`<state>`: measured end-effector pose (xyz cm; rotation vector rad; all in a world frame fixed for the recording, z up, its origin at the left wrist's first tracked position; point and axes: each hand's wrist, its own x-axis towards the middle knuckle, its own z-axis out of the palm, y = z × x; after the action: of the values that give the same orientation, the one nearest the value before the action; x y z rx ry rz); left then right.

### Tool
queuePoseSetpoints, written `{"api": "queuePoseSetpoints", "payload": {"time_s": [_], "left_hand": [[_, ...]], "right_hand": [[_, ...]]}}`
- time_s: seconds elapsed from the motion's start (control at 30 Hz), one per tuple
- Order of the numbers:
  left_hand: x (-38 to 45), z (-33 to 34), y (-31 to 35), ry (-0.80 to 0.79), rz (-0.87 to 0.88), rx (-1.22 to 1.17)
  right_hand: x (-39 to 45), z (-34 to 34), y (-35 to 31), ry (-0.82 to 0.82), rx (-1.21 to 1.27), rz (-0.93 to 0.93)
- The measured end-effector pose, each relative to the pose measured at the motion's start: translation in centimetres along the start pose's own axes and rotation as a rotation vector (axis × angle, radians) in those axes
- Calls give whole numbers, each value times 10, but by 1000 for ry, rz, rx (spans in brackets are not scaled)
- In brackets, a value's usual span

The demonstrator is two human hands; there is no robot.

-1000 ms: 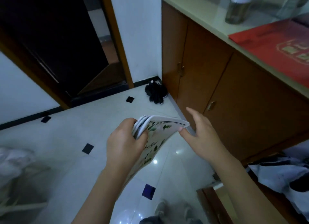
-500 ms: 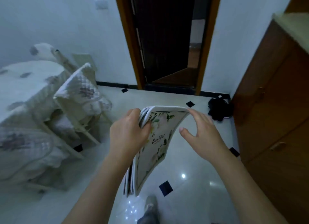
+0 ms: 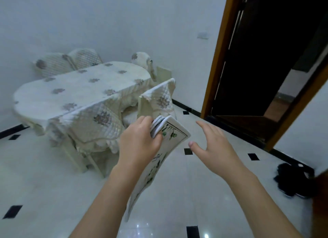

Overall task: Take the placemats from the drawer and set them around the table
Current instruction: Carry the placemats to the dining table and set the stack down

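Observation:
My left hand (image 3: 140,142) grips the top corner of a stack of white placemats (image 3: 160,159) with green leaf prints, which hang down below the hand over the floor. My right hand (image 3: 213,147) hovers just right of the stack with fingers spread and holds nothing. The oval table (image 3: 53,99), covered in a quilted cream cloth with floral patches, stands ahead to the left, a short way beyond my hands.
Cloth-covered chairs surround the table, the nearest chair (image 3: 158,99) just beyond my left hand. An open dark doorway (image 3: 257,69) with a wooden frame is at the right. A black object (image 3: 291,181) lies on the white tiled floor by the right wall.
The view has swung left from the wooden cabinet to the table. My left hand still carries the placemats; my right hand has come off their edge and moved slightly right.

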<state>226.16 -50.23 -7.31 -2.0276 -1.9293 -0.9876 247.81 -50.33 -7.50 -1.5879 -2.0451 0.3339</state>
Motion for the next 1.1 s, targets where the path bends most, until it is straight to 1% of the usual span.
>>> {"api": "queuePoseSetpoints", "payload": {"time_s": [0.1, 0.23, 0.47, 0.6, 0.7, 0.83, 1.1], "left_hand": [[7, -27, -42, 23, -70, -7], [11, -53, -98, 33, -107, -30], [15, -78, -187, 12, -199, -19], [10, -90, -222, 35, -236, -46], [8, -103, -248, 80, -261, -72], [1, -120, -279, 99, -359, -52], [0, -132, -326, 128, -477, -70]], "right_hand": [[20, 19, -43, -14, -2, -59], [40, 53, -95, -40, -41, -117], [67, 110, -166, -93, -65, -145], [79, 135, -197, -81, -58, -190], [87, 150, -222, -93, -50, -234], [97, 170, -252, -131, -25, -294], [128, 214, -285, -182, 52, -384]]}}
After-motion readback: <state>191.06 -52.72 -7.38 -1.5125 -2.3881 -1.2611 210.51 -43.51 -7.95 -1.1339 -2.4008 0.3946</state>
